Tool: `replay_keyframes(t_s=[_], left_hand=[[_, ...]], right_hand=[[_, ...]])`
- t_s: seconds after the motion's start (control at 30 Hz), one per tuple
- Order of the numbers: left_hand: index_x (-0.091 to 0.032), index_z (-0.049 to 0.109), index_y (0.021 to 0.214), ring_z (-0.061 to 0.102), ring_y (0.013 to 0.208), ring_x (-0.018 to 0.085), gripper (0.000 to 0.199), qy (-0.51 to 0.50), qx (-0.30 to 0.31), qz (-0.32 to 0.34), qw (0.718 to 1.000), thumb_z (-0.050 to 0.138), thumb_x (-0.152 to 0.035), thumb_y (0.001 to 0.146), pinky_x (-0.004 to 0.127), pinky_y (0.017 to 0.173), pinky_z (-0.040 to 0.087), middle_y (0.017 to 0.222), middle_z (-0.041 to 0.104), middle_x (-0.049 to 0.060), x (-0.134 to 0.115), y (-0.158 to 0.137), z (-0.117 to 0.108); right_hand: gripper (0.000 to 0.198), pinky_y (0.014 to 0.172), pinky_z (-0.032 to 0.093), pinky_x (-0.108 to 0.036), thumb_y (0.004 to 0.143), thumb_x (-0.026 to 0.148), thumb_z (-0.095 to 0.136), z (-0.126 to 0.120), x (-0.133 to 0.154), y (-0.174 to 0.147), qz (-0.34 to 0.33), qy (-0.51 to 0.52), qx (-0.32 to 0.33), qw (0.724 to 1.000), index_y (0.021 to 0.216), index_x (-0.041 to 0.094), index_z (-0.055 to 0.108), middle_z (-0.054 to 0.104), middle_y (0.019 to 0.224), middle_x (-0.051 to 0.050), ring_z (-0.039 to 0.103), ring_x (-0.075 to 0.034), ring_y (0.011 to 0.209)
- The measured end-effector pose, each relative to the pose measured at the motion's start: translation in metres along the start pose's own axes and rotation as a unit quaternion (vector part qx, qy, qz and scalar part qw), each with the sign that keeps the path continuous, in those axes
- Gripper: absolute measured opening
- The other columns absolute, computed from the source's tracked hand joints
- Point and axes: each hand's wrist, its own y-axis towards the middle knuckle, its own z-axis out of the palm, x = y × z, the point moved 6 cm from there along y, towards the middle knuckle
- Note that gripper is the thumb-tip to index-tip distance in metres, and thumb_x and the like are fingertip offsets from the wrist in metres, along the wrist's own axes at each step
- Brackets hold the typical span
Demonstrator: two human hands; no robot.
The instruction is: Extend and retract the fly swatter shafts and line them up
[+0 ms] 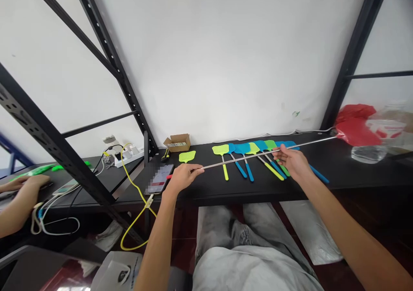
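Note:
A red fly swatter with a long, thin metal rod stretches across my view above the black table. My left hand is closed round its left end, where a bit of red shows beyond my fingers. Farther along, my right hand pinches the rod between thumb and fingers. The red head points right, in front of a clear plastic bottle. Behind and below the rod lie several fly swatters: a yellow-green one at the left of the row, then blue ones and a green one.
On the black table are a phone, a small open cardboard box and another yellow-green swatter head. Black rack posts frame both sides. A yellow cable hangs at left, near another person's hands.

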Motion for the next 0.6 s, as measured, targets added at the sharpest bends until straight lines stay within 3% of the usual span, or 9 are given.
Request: replay_keyframes(t_s=[0.27,0.4,0.5,0.6], left_hand=[[-0.025,0.074,0.104,0.066,0.087,0.022,0.029,0.058,-0.085,0.013,0.995,0.052,-0.04,0.094,0.031,0.078,0.043,0.098,0.075,0.005,-0.012,0.003,-0.006],[-0.024,0.072,0.107,0.06,0.105,0.026,0.023,0.094,-0.193,0.005,0.977,0.054,-0.025,0.092,0.041,0.096,0.038,0.109,0.071,0.007,-0.026,0.0,-0.015],[-0.023,0.07,0.112,0.055,0.116,0.027,0.028,0.062,-0.283,0.013,0.957,0.051,-0.02,0.092,0.045,0.105,0.033,0.12,0.066,0.01,-0.047,-0.005,-0.022],[-0.023,0.071,0.108,0.06,0.107,0.024,0.027,-0.04,-0.26,0.042,0.964,0.047,-0.025,0.094,0.04,0.099,0.041,0.109,0.069,0.009,-0.069,-0.003,-0.016]], right_hand=[[0.028,0.048,0.046,-0.022,0.081,0.046,0.07,-0.008,-0.003,0.0,0.043,0.064,-0.011,0.997,0.082,0.019,0.072,0.068,0.073,-0.005,0.06,-0.013,0.06],[0.021,0.05,0.047,-0.022,0.087,0.039,0.062,-0.007,-0.005,0.0,0.061,0.097,-0.017,0.993,0.082,0.02,0.071,0.069,0.074,-0.005,0.061,-0.014,0.062],[0.016,0.051,0.046,-0.023,0.084,0.034,0.062,0.003,-0.008,-0.003,0.067,0.109,-0.011,0.992,0.082,0.021,0.071,0.07,0.076,-0.005,0.062,-0.014,0.063],[0.016,0.053,0.046,-0.026,0.082,0.033,0.061,0.02,-0.005,-0.01,0.054,0.097,0.009,0.994,0.083,0.021,0.071,0.071,0.08,-0.006,0.063,-0.016,0.065]])
